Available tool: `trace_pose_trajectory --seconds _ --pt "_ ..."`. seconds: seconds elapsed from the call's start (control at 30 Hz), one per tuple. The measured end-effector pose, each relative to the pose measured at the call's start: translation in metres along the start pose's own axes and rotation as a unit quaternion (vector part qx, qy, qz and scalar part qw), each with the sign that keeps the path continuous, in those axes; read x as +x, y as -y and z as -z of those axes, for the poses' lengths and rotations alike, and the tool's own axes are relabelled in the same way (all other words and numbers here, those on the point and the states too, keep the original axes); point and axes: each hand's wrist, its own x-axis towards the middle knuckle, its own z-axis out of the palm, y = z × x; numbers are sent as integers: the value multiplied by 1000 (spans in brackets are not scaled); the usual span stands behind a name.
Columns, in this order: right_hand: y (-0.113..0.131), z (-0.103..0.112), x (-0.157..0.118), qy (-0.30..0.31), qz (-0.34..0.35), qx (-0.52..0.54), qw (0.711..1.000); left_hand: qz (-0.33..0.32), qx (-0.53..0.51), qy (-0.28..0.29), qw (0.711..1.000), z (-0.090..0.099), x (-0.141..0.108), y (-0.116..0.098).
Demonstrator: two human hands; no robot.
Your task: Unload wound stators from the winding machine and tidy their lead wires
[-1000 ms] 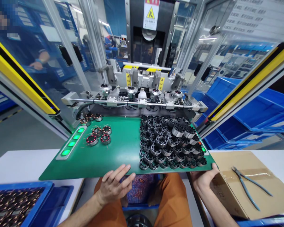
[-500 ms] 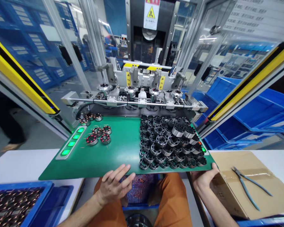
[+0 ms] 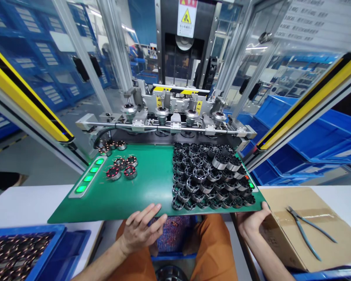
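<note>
My left hand [image 3: 144,228] rests on the front edge of the green worktop [image 3: 146,195], its fingers stretched out and slightly spread, holding nothing. At the front right corner, my right hand [image 3: 253,222] grips the worktop's edge with the thumb on top; its other fingers are hidden underneath. Black-and-silver motor stator cores [image 3: 200,174] stand stacked in rows on the right half. Several copper-wound stators [image 3: 130,171] lie at the left, some with loose wire ends. Behind the worktop is a winding machine with several metal holders [image 3: 162,112] in a row.
Yellow posts [image 3: 26,89] flank the machine. Green lit buttons [image 3: 89,178] line the worktop's left side. A blue tray [image 3: 58,234] of wound stators sits lower left. Cutting pliers [image 3: 302,230] lie on a cardboard box [image 3: 333,218] at right, near stacked blue bins [image 3: 316,132].
The machine's striped bar and upper plate have moved down, and its holders look different on top. At far left, another person's leg has shifted out leftward. My hands have not moved.
</note>
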Motion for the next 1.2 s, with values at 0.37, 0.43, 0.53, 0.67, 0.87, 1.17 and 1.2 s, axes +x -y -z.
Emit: trace_pose_trajectory --seconds 0.37,0.43,0.53,0.67,0.87,1.17,1.2 --pt "-1 0 1 -9 8 2 1000 3 0 2 1000 0 -2 0" --pt "-1 1 1 -5 2 1 1000 5 0 2 1000 0 -3 0" --pt "-2 2 2 7 1 3 1000 6 -3 3 1000 -1 -5 0" --pt "-4 4 3 -3 15 -2 1000 6 -8 7 1000 0 -3 0" --pt "-2 1 2 -4 1 -1 1000 6 -3 1 1000 3 4 -1" --pt "-4 4 3 8 6 9 1000 2 -3 5 1000 0 -6 0" --pt "-4 5 4 6 5 10 1000 3 -3 5 1000 -1 -6 0"
